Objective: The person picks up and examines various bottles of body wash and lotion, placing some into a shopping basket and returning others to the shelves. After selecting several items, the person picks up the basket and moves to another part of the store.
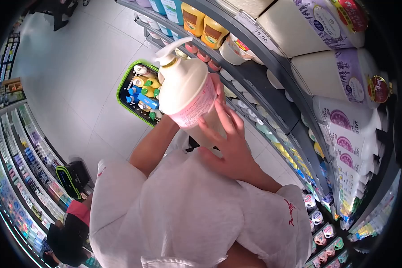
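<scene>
A large cream pump bottle [183, 96] with a pink printed label is tilted in front of my chest, its nozzle pointing up toward the shelves. My left hand [217, 86] is closed round it from behind; most of that hand is hidden, and only fingers show at the label's right edge. Spread fingers of my right hand [230, 140] rest against the label and lower side of the bottle. Beyond the bottle, on the floor, stands a black shopping basket [120, 91] with a green rim, filled with several bottles and a blue box [148, 101].
Shelving [272, 49] packed with bottles and tubs runs along my right, with large purple-labelled packs [326, 76] close by. Another stocked shelf [20, 165] curves along the left. A second basket [71, 178] and a person [69, 236] are at lower left. Another person [60, 13] stands far off.
</scene>
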Motion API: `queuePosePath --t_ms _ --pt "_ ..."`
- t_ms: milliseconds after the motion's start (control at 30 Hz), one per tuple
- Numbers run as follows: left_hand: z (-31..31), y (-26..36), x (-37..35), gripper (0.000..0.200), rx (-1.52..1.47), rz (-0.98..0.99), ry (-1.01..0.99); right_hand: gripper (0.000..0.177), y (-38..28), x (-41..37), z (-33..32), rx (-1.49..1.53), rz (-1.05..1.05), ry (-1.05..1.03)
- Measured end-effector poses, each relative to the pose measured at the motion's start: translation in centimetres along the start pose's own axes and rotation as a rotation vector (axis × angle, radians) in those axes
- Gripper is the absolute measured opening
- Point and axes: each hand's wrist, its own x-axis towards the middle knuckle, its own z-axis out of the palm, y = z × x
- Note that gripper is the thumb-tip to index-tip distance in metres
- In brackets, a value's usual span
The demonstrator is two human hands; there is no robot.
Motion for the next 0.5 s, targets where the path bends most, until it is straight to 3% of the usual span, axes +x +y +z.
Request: queuePosePath --t_ms 100,167,200,267,500 --pt "-0.1 -2.8 0.5 0.054 -0.191 -0.045 -0.032 0.044 1.0 -0.4 -1.3 -0.07 -0.04 0.046" --pt "0.9 -4.4 0.4 0.055 -0.393 -0.219 -0.132 0.038 2.1 -1.1 -2.4 -0.085 -0.107 0.033" --pt "1.3 -5.6 0.8 0.046 -0.499 -0.149 -0.27 0.038 2.5 -1.5 -2.8 -0.079 -0.12 0.028" --pt "1.9 -6.9 1.3 0.046 -0.537 -0.116 -0.321 0.034 3.2 -2.0 -3.6 -0.087 -0.153 0.055" --pt "2.4 -8.0 1.2 0.045 -0.395 0.052 -0.173 0.04 4.7 -2.8 -3.9 -0.064 -0.175 0.015"
